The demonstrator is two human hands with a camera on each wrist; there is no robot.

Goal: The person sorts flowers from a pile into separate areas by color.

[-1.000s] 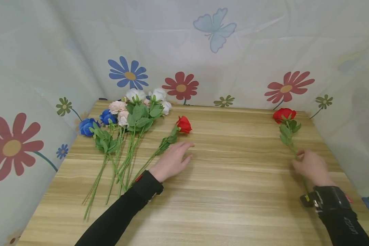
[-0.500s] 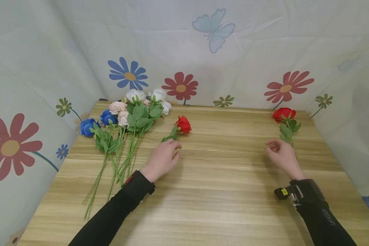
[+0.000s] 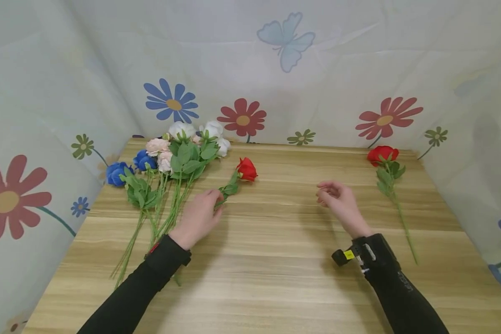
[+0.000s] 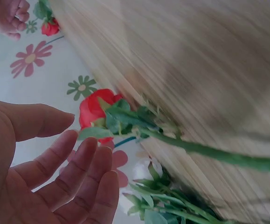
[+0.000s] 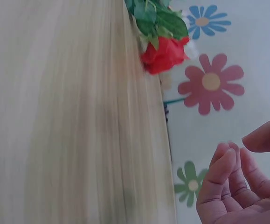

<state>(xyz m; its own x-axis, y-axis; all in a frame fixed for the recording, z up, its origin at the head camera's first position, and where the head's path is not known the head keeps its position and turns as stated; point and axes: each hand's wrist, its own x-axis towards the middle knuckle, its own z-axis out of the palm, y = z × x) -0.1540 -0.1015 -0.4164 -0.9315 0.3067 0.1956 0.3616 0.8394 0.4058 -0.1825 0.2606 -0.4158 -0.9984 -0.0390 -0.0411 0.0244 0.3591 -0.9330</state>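
My left hand (image 3: 198, 218) is over the leafy stem of a red rose (image 3: 247, 169), which lies beside the flower pile with its bloom pointing away. In the left wrist view the thumb and fingers of that hand (image 4: 46, 163) are apart, with the stem (image 4: 218, 154) passing just beyond the fingertips. Held above the middle of the table, my right hand (image 3: 340, 206) has loosely curled fingers and nothing in them. A second red rose (image 3: 383, 155) lies on its own at the right, its stem running toward the front.
Left on the wooden table (image 3: 275, 278) lie blue flowers (image 3: 117, 173), pale pink flowers (image 3: 157, 146) and white flowers (image 3: 181, 130), stems overlapping toward the front. A printed cloth (image 3: 338, 60) hangs behind and along both sides.
My right hand has let go of the right-hand red rose and moved left to the middle, leaving it on the table. My left hand has drawn back leftward along the other rose's stem.
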